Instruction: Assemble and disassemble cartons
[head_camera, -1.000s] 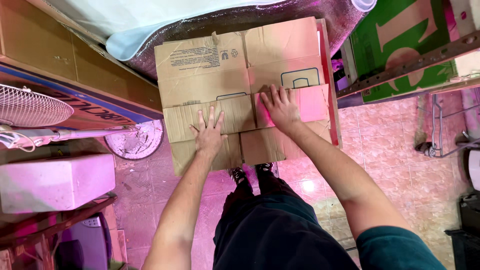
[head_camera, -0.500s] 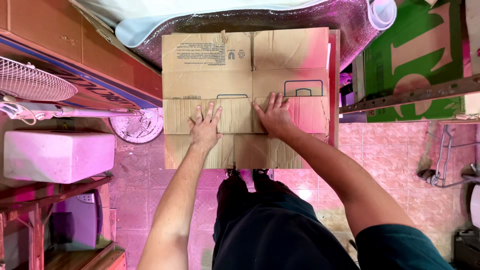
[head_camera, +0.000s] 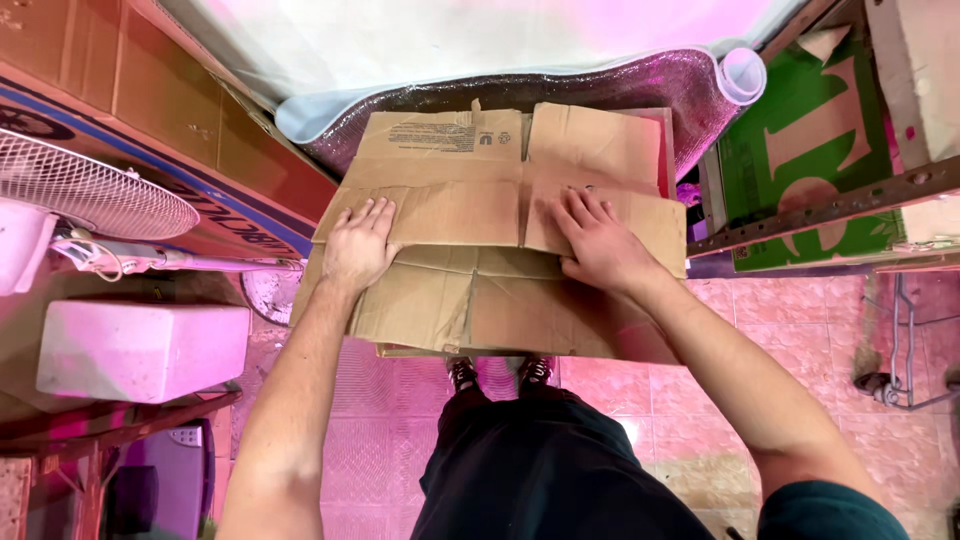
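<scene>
Both hands press flat on a flattened brown cardboard box (head_camera: 500, 240) held above the pink tiled floor (head_camera: 800, 330).

The left hand (head_camera: 357, 250) lies open, fingers spread, on the box's left flap; the right hand (head_camera: 597, 243) rests open on the right flap, gripping nothing. The cardboard sits in front of the person, near a silver foil roll (head_camera: 640, 90), a white fan (head_camera: 85, 195) at left. This looks like flattening; folding further would seem to need firm, even pressure along the creases.

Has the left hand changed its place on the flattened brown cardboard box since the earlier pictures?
Yes. The left hand has shifted leftward across the flattened brown cardboard box, from near the centre seam to the left flap, away from the right hand.
</scene>
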